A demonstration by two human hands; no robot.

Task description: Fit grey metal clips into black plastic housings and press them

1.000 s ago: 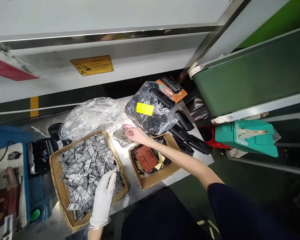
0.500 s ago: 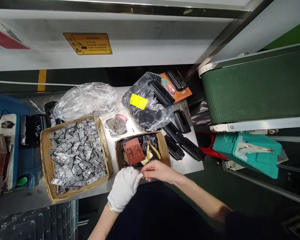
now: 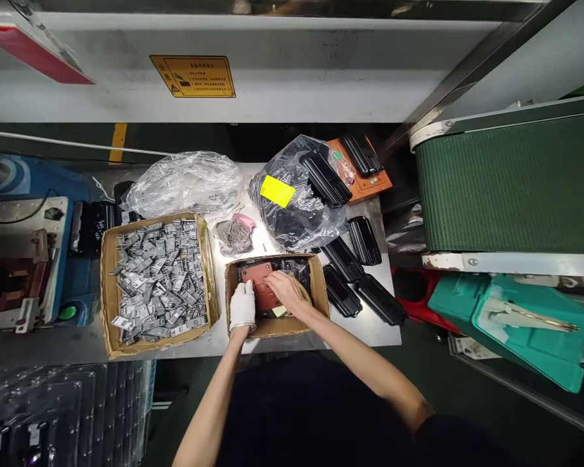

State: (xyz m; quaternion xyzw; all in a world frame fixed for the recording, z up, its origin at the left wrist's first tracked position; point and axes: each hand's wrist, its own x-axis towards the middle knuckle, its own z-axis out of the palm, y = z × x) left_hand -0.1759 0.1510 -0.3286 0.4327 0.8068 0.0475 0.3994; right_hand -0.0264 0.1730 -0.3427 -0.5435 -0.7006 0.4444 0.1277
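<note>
A reddish-brown plate [image 3: 257,274] with small dark dots near its corners lies in a small cardboard box [image 3: 325,285] on the bench. My left hand [image 3: 243,307], in a white glove, is closed at the plate's left edge. From the other side, my bare right hand [image 3: 286,290] reaches over the plate, its fingers bunched on the upper face; whatever they pinch is hidden. Yellow-handled pliers [image 3: 305,295] show partly beyond the right hand. Small dark parts [image 3: 294,267] lie behind the plate in the same box.
Left of the small box, a larger carton [image 3: 209,272] holds many grey plastic clips [image 3: 160,279]. Behind are clear plastic bags [image 3: 185,185] and a bag of small metal pieces [image 3: 233,235]. Long black parts [image 3: 343,259] lie to the right, near a green conveyor belt [image 3: 511,181].
Both hands have moved from in front of the small box into it, onto the reddish-brown plate. They were together at the glove's fingers; now they are apart. The camera view has shifted slightly.
</note>
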